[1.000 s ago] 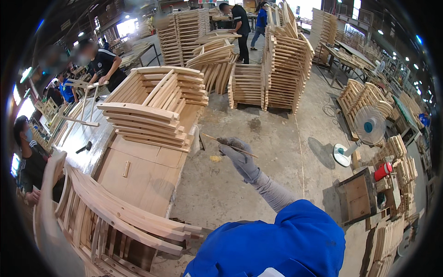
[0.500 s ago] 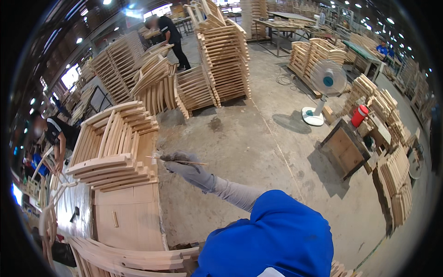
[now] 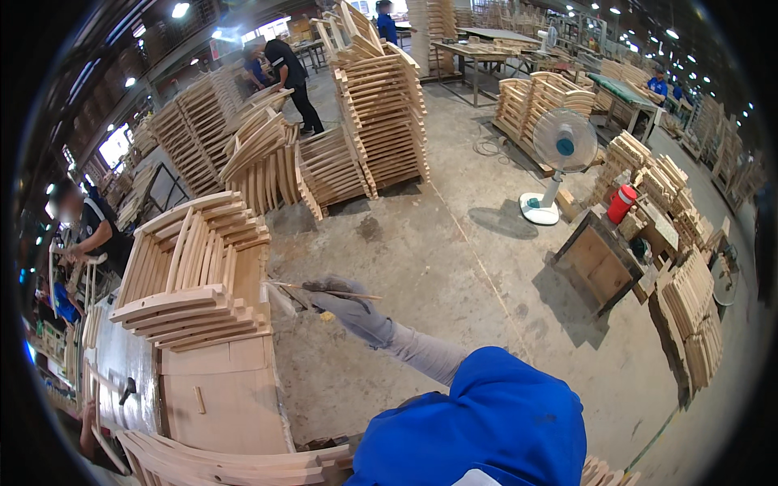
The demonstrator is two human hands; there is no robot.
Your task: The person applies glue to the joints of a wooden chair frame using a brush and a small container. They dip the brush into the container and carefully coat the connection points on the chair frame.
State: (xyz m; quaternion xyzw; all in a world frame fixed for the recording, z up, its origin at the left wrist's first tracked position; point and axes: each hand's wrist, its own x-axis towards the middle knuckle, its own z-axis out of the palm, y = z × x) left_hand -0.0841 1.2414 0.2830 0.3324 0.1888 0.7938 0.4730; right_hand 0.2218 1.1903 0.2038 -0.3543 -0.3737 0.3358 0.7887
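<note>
My right hand [image 3: 344, 308], in a grey glove below a grey-beige sleeve cover, reaches left over the concrete floor. Its fingers are closed round a thin wooden stick [image 3: 356, 296] that lies nearly level. Something pale and blurred, too unclear to name, shows at the fingertips, and a small yellowish spot sits under the fingers. Left of the hand, apart from it, a stack of curved wooden chair frames [image 3: 182, 271] rests on a cardboard-covered table [image 3: 219, 397]. My left hand is out of sight; my blue shirt [image 3: 486, 413] fills the lower middle.
A short wood piece [image 3: 199, 399] and a black-headed hammer [image 3: 127, 390] lie on the table surfaces. More curved frames [image 3: 227, 458] stand at the near left. A fan [image 3: 563, 150], a wooden box [image 3: 596, 259] and a red jug [image 3: 621, 204] stand right. Co-workers [image 3: 288, 69] work behind.
The view has shifted slightly, so the scene sits a little lower and further left. My right hand still grips the stick. At the far left, a co-worker's hands have risen with a wooden frame.
</note>
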